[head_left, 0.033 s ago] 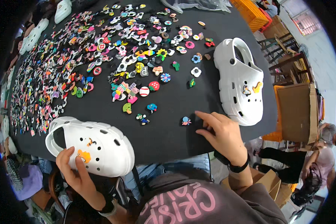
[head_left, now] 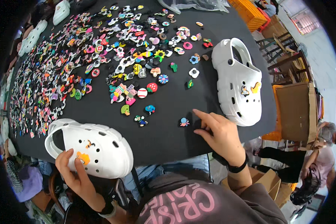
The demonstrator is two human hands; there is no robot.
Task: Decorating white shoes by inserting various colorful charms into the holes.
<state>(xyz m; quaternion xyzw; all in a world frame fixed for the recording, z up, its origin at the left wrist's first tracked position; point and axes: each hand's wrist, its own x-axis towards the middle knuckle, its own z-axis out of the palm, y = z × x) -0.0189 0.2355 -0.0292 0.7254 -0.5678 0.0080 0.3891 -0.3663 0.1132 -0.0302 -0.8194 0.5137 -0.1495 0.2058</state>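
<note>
At the table's near left lies a white clog [head_left: 108, 151] with an orange animal-shaped shoe charm [head_left: 83, 158] and a small dark-and-orange charm [head_left: 89, 144] in its holes. My left hand [head_left: 72, 173] grips the clog's near side, with the thumb at the orange charm. My right hand [head_left: 222, 136] is open over the table, index finger and thumb apart, with nothing seen between them. Just left of its fingertips lies a small blue-and-pink charm [head_left: 184, 122]. Beyond that hand stands a second white clog [head_left: 239, 87], carrying a penguin-like charm [head_left: 244, 90] and a yellow-orange charm [head_left: 255, 87].
A wide spread of loose, colourful charms [head_left: 82, 56] covers the left and far parts of the black table [head_left: 164, 140]. More white clogs [head_left: 33, 37] sit along the far left edge. Clear plastic [head_left: 196, 4] lies at the back. Orange crates [head_left: 250, 15] and cardboard [head_left: 296, 112] stand at the right.
</note>
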